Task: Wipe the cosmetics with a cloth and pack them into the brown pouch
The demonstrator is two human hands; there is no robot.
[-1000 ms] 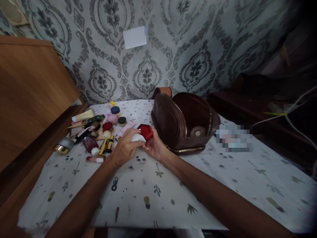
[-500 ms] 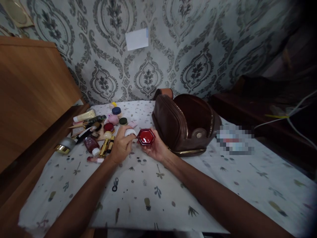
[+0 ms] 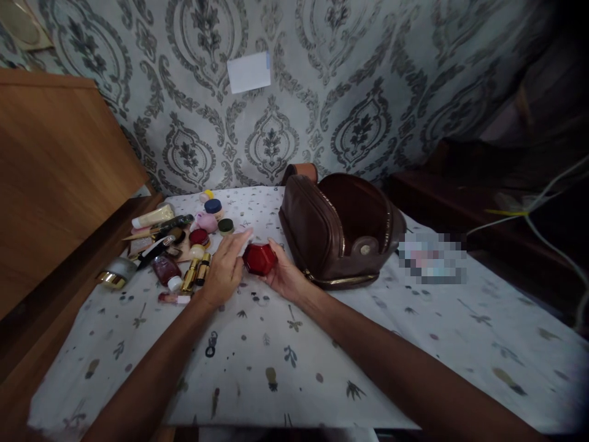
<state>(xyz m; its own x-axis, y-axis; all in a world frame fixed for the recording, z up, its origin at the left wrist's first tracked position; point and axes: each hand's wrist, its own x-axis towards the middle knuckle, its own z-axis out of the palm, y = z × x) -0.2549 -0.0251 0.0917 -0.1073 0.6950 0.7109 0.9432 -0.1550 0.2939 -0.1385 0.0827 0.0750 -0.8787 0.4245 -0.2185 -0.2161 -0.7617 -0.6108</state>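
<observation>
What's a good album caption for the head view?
Right hand holding a red object between cosmetics and an open brown bag.

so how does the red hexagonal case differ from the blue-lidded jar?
Outline: the red hexagonal case is six-sided; the blue-lidded jar is round.
Colour: the case is glossy deep red; the jar has a dark blue lid over a paler body.
Support: the case is held in the right hand; the jar stands on the printed cloth.
Shared: both are much smaller than the brown bag.
</observation>
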